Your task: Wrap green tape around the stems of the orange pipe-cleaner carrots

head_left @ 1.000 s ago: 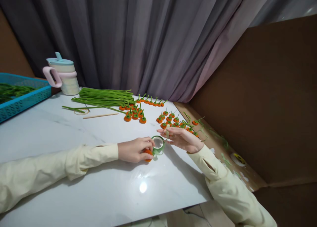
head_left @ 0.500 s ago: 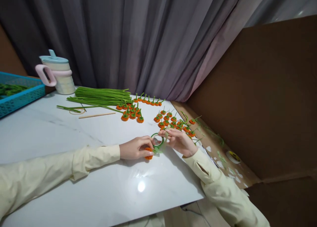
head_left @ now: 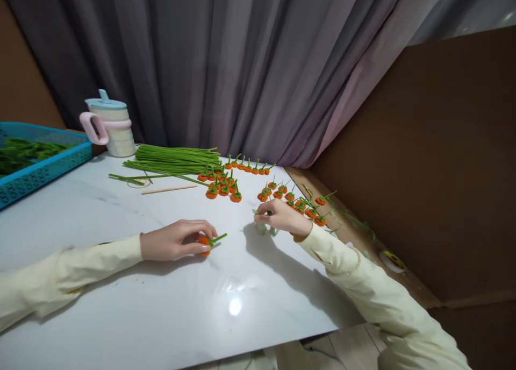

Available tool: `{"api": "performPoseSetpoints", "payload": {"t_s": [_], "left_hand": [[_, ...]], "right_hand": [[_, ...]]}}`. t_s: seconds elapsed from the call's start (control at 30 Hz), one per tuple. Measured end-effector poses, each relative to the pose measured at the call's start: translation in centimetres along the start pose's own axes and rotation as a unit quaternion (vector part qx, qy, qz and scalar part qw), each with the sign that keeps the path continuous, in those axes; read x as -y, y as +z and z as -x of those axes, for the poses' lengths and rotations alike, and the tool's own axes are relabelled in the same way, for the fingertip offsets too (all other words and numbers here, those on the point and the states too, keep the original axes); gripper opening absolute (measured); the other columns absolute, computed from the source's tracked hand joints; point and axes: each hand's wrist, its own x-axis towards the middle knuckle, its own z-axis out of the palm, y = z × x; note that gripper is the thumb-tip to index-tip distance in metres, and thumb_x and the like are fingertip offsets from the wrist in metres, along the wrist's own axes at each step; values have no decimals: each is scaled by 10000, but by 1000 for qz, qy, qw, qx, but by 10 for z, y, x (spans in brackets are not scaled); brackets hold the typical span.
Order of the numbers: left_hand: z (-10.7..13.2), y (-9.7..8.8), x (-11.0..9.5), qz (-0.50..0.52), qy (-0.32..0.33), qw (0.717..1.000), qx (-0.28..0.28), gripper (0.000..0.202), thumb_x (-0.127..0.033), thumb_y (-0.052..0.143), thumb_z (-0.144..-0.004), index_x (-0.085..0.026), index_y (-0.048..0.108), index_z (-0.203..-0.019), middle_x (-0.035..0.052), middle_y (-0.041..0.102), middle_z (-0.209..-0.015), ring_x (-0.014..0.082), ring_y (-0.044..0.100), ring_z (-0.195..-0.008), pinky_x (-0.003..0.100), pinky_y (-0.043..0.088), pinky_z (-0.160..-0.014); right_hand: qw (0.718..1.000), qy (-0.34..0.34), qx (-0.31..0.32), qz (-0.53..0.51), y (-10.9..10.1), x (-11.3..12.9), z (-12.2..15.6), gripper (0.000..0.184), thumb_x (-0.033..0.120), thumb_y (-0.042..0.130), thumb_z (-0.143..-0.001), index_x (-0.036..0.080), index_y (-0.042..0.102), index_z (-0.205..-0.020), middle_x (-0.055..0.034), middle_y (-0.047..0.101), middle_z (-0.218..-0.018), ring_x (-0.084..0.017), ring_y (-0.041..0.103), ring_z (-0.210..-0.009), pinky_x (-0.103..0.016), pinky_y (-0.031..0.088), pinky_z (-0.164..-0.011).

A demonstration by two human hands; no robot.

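Note:
My left hand [head_left: 175,240] is closed around a small fuzzy orange pumpkin [head_left: 204,242], held low over the white table. Its green stem [head_left: 220,238] sticks out to the right past my fingertips. Farther right, my right hand [head_left: 282,216] has its fingers pinched on pale green tape [head_left: 262,229], whose see-through ends hang below. Most of that tape is hidden by the hand. Just behind the right hand stand several finished-looking orange pumpkins [head_left: 278,194] with thin green stems.
Green pipe cleaners [head_left: 173,157] lie in a bundle at the back, with more small pumpkins [head_left: 236,197] beside them. A thin wooden stick [head_left: 169,189] lies in front. At the left are a lidded cup [head_left: 116,125] and a blue basket [head_left: 48,171]. A brown panel [head_left: 443,171] borders the right.
My hands have drawn apart. The left moved left with the pumpkin, whose stem now shows; the right pulled away with the tape. The green tape ring between them no longer shows clearly.

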Motion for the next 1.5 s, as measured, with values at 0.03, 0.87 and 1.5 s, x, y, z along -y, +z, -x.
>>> {"api": "performPoseSetpoints", "payload": {"t_s": [0.03,0.87,1.5], "left_hand": [[8,-2,1,-1,-14,1000,-4,190,-312,475,-871,-142,538,-926,97,581,-1017,177,588,-849,286,485,-752],[23,5,12,-105,-30,986,-127,259,-356,514,-845,-161,542,-1014,41,604,-864,128,544,-706,219,440,-636],[24,9,19,-179,109,963,-171,165,-184,436,-904,-147,498,-1053,93,589,-960,175,521,-916,293,437,-808]], "right_hand": [[1000,-3,14,5,2,2,-3,154,158,552,-740,101,682,-680,-36,646,-650,-99,518,-576,-209,381,-561],[851,-71,343,-391,58,32,-14,337,374,649,-748,86,648,-924,-57,682,-738,-111,643,-654,-250,494,-716],[796,-18,188,-574,98,29,-20,298,329,729,-688,66,636,-791,-89,689,-698,-147,661,-592,-260,521,-584]]}}
